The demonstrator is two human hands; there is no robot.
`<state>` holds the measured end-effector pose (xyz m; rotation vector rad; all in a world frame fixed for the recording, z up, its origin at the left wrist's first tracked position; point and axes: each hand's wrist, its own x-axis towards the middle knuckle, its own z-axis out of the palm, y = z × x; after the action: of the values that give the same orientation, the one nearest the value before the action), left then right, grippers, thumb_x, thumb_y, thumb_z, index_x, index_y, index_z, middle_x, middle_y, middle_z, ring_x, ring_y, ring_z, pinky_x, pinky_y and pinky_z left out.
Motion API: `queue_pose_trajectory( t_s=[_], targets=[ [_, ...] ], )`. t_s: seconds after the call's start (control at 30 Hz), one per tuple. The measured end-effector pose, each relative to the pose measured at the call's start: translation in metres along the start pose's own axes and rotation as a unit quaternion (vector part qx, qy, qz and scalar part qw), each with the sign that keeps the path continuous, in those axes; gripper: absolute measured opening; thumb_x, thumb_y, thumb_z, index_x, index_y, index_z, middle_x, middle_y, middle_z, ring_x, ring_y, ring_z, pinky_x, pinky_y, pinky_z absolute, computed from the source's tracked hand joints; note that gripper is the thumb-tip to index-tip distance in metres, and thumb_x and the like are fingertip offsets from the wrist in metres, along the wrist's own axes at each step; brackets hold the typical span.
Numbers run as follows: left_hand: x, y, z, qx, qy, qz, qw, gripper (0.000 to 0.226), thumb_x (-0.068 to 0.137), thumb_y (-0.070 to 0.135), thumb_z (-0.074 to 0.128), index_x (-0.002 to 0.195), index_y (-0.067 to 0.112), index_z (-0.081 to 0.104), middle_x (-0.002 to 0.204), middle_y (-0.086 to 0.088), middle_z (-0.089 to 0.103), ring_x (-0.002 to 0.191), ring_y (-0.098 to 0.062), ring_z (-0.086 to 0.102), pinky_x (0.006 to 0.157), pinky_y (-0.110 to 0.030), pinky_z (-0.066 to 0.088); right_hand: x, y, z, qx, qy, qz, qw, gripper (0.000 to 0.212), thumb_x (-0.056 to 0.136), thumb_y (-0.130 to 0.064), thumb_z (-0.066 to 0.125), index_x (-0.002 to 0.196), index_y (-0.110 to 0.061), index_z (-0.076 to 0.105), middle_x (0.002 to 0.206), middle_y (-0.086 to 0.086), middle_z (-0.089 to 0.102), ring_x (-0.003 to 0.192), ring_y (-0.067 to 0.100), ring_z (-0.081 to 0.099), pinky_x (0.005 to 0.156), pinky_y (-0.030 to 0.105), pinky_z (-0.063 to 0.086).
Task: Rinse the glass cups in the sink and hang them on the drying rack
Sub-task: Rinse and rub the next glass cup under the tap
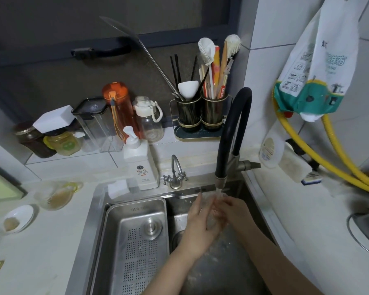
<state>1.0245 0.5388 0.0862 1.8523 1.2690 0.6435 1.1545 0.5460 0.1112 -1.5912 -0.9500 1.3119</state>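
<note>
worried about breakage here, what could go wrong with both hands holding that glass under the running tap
1. The clear glass cup is wet and held between the left hand and right hand under the black-hosed faucet; it might slip and strike the stainless steel sink.
2. The cup sits close beneath the metal spout, so lifting it carelessly could knock its rim.

A clear glass cup [213, 218] is held low over the steel sink [239, 269], cupped between the left hand [197, 222] and right hand [232, 209], directly under water running from the black faucet [232, 133].
</note>
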Motion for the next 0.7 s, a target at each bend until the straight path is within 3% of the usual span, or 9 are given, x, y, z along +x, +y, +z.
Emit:
queue_pose_trajectory(
  t_s=[0.1, 0.23, 0.3, 0.4, 0.47, 0.53, 0.63, 0.7],
  targets=[
    [-0.005, -0.008, -0.001, 0.03, -0.024, 0.021, 0.999, 0.087, 0.079, 0.04, 0.073, 0.147, 0.041, 0.019, 0.157, 0.013, -0.004, 0.147, -0.008, -0.002, 0.116, -0.02, 0.006, 0.001, -0.004, -0.004, 0.106, -0.029, 0.058, 0.992, 0.021, 0.096, -0.012, 0.051, 0.094, -0.004, 0.07, 0.076, 0.006, 0.072, 0.062, 0.009, 0.069, 0.052, 0.017, 0.051],
    [0.003, -0.008, -0.015, 0.048, -0.055, 0.055, 0.996, 0.094, 0.064, 0.057, 0.076, 0.139, 0.06, 0.02, 0.157, 0.019, -0.008, 0.145, -0.001, -0.004, 0.118, -0.024, 0.013, 0.002, -0.006, -0.008, 0.245, -0.078, 0.093, 0.962, 0.026, 0.096, -0.01, 0.047, 0.098, 0.003, 0.069, 0.081, 0.011, 0.074, 0.076, 0.017, 0.07, 0.069, 0.026, 0.054],
    [0.01, -0.008, -0.022, 0.054, -0.056, 0.065, 0.995, 0.086, 0.064, 0.057, 0.076, 0.134, 0.063, 0.026, 0.158, 0.016, 0.005, 0.145, -0.001, 0.005, 0.117, -0.022, 0.016, 0.003, -0.008, -0.009, 0.273, -0.09, 0.089, 0.954, 0.027, 0.096, -0.011, 0.045, 0.094, 0.001, 0.069, 0.081, 0.011, 0.073, 0.076, 0.022, 0.065, 0.067, 0.028, 0.051],
    [0.022, -0.003, -0.029, -0.018, -0.005, 0.027, 0.999, 0.069, 0.071, 0.036, 0.081, 0.13, 0.047, 0.048, 0.137, 0.026, 0.038, 0.136, 0.004, 0.03, 0.114, -0.015, 0.024, 0.005, -0.01, -0.006, 0.184, -0.109, 0.02, 0.977, 0.032, 0.099, -0.019, 0.044, 0.1, 0.002, 0.067, 0.089, 0.019, 0.071, 0.078, 0.028, 0.066, 0.066, 0.033, 0.054],
    [0.032, 0.003, -0.032, -0.05, 0.037, -0.01, 0.998, 0.057, 0.071, 0.031, 0.083, 0.123, 0.033, 0.061, 0.119, 0.026, 0.055, 0.116, 0.01, 0.05, 0.109, -0.019, 0.036, 0.007, -0.009, -0.005, 0.077, -0.115, -0.024, 0.99, 0.033, 0.099, -0.023, 0.043, 0.108, 0.002, 0.064, 0.106, 0.025, 0.067, 0.09, 0.032, 0.067, 0.08, 0.039, 0.055],
    [0.039, 0.007, -0.03, -0.081, 0.051, -0.053, 0.994, 0.054, 0.069, 0.033, 0.084, 0.119, 0.029, 0.064, 0.104, 0.019, 0.065, 0.094, 0.013, 0.06, 0.098, -0.019, 0.047, 0.009, -0.008, -0.01, 0.039, -0.127, -0.041, 0.99, 0.033, 0.099, -0.024, 0.043, 0.11, -0.001, 0.064, 0.106, 0.021, 0.068, 0.091, 0.028, 0.068, 0.08, 0.038, 0.056],
    [0.04, 0.007, -0.017, -0.16, 0.064, -0.12, 0.978, 0.061, 0.07, 0.038, 0.082, 0.124, 0.029, 0.054, 0.11, 0.012, 0.065, 0.103, -0.003, 0.063, 0.093, -0.021, 0.049, 0.011, -0.009, -0.012, 0.064, -0.118, -0.024, 0.991, 0.031, 0.1, -0.018, 0.042, 0.108, 0.0, 0.065, 0.095, 0.012, 0.072, 0.074, 0.015, 0.07, 0.064, 0.025, 0.057],
    [0.033, 0.003, -0.005, -0.252, 0.07, -0.143, 0.955, 0.05, 0.077, 0.034, 0.077, 0.12, 0.031, 0.051, 0.112, 0.007, 0.065, 0.106, -0.01, 0.063, 0.087, -0.018, 0.049, 0.012, -0.008, -0.007, 0.079, -0.084, -0.007, 0.993, 0.031, 0.099, -0.02, 0.045, 0.1, -0.001, 0.069, 0.086, 0.01, 0.075, 0.072, 0.015, 0.07, 0.065, 0.024, 0.058]
  ],
)
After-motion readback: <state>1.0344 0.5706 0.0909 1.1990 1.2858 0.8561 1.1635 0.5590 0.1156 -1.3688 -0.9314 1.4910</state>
